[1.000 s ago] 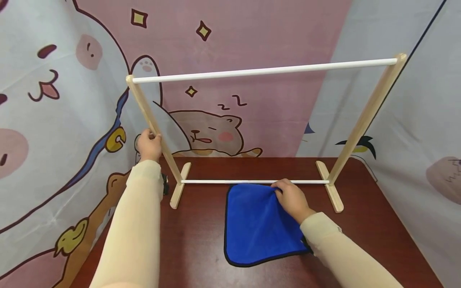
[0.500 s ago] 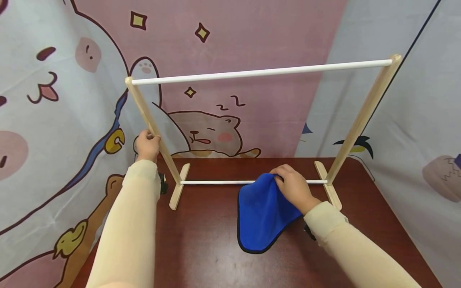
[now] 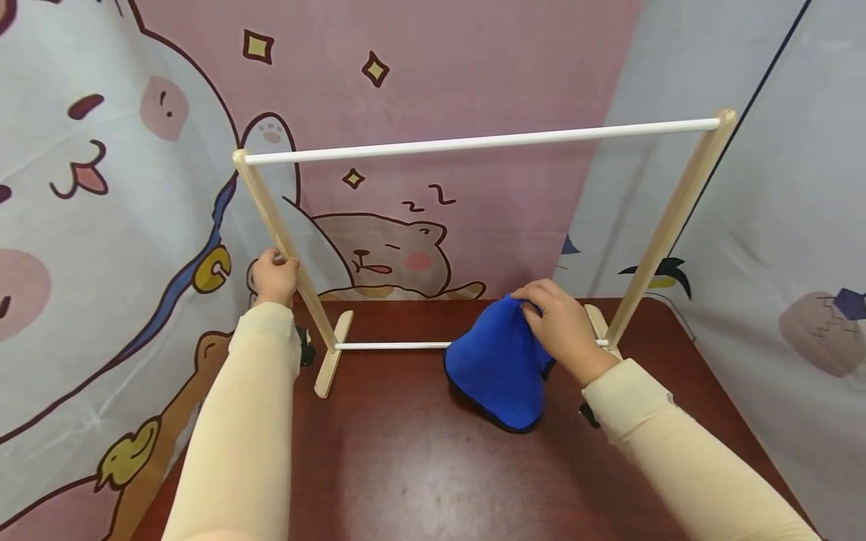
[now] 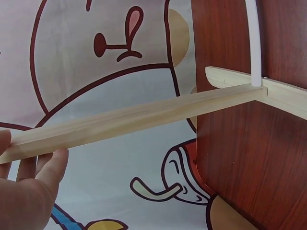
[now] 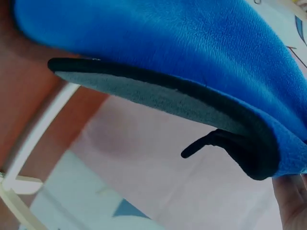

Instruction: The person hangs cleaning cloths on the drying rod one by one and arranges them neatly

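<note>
A wooden drying rack with a white top rod (image 3: 433,146) and a white lower rod (image 3: 392,346) stands on the table. My left hand (image 3: 276,279) grips its left post (image 3: 267,210) about midway up; the left wrist view shows fingers (image 4: 53,170) against the post's edge. My right hand (image 3: 561,323) pinches a blue towel (image 3: 497,368) by its upper part. The towel hangs folded from the fingers, overlapping the lower rod in the head view. In the right wrist view its grey underside (image 5: 144,96) and black trim show.
Two wooden feet carry the rack, the left foot (image 3: 334,357) and the right foot, partly hidden behind my right hand. The right post (image 3: 676,218) leans outward in view. Behind the dark red table (image 3: 406,466) hangs a cartoon-printed cloth (image 3: 419,83).
My right hand has lifted the towel up off the table, and its lower edge has swung up and bunched together. The left hand keeps its hold on the post.
</note>
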The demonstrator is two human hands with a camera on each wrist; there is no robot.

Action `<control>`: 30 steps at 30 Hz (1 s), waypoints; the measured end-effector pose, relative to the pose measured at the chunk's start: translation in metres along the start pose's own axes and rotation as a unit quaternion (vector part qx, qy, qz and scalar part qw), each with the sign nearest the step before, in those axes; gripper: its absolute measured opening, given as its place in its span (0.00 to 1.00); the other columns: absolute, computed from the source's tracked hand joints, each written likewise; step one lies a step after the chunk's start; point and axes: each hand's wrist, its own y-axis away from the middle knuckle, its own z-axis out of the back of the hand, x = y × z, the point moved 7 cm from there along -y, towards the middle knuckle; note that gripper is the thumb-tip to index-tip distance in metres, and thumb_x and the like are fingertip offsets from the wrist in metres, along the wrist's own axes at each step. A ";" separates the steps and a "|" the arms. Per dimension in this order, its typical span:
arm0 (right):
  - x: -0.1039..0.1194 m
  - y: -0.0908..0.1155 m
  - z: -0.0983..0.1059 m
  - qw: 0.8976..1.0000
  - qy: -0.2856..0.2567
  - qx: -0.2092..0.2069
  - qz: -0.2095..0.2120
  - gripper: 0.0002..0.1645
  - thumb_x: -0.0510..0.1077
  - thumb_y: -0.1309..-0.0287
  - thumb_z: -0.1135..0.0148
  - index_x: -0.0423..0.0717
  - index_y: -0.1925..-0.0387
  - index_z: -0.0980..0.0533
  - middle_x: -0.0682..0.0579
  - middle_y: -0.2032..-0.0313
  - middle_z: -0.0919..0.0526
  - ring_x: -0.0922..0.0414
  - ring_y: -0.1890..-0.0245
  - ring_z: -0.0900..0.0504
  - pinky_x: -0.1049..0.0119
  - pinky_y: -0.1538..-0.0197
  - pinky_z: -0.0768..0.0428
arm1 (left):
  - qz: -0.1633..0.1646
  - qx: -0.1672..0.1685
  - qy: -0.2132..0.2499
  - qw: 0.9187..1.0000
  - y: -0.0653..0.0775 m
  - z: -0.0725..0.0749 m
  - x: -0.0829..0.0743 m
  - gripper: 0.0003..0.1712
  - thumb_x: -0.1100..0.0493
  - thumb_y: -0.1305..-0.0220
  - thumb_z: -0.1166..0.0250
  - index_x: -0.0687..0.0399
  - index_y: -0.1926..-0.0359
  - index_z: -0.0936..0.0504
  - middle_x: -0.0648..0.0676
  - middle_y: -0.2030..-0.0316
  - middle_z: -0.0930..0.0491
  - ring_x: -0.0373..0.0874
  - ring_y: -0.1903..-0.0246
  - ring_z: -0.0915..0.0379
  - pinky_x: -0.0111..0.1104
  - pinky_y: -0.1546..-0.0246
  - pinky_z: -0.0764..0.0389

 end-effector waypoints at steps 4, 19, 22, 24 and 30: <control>0.007 -0.008 0.014 0.999 -0.006 -0.031 0.016 0.11 0.30 0.42 0.37 0.40 0.58 0.18 0.43 0.57 0.20 0.46 0.55 0.20 0.51 0.55 0.20 | 0.006 0.003 0.005 1.000 -0.001 0.000 0.002 0.28 0.62 0.27 0.50 0.57 0.28 0.40 0.66 0.36 0.34 0.58 0.39 0.33 0.44 0.40 0.28; 0.032 -0.037 0.058 0.991 -0.024 -0.115 0.061 0.11 0.27 0.42 0.40 0.36 0.60 0.18 0.41 0.58 0.20 0.46 0.55 0.21 0.53 0.52 0.21 | 0.004 0.003 0.021 1.000 0.000 0.002 0.002 0.28 0.62 0.27 0.51 0.59 0.28 0.40 0.66 0.36 0.35 0.58 0.38 0.34 0.45 0.39 0.30; 0.037 -0.040 0.067 0.987 -0.030 -0.140 0.077 0.10 0.26 0.42 0.41 0.36 0.61 0.18 0.40 0.59 0.20 0.45 0.55 0.21 0.54 0.53 0.22 | 0.003 0.002 0.018 1.000 0.000 0.002 0.002 0.28 0.62 0.27 0.51 0.58 0.28 0.41 0.66 0.36 0.35 0.59 0.38 0.34 0.45 0.39 0.30; 0.038 -0.042 0.072 0.984 -0.032 -0.155 0.082 0.10 0.26 0.42 0.42 0.35 0.61 0.18 0.39 0.59 0.19 0.45 0.56 0.21 0.54 0.54 0.22 | 0.004 0.003 0.016 1.000 0.000 0.002 0.002 0.28 0.61 0.26 0.51 0.57 0.28 0.41 0.66 0.36 0.35 0.59 0.38 0.35 0.45 0.39 0.30; 0.043 -0.047 0.088 0.974 -0.036 -0.204 0.087 0.12 0.23 0.45 0.43 0.35 0.63 0.17 0.39 0.60 0.18 0.44 0.56 0.21 0.52 0.54 0.23 | 0.008 0.006 0.012 1.000 0.001 0.001 0.003 0.29 0.61 0.26 0.51 0.56 0.27 0.41 0.65 0.35 0.35 0.59 0.37 0.35 0.46 0.39 0.31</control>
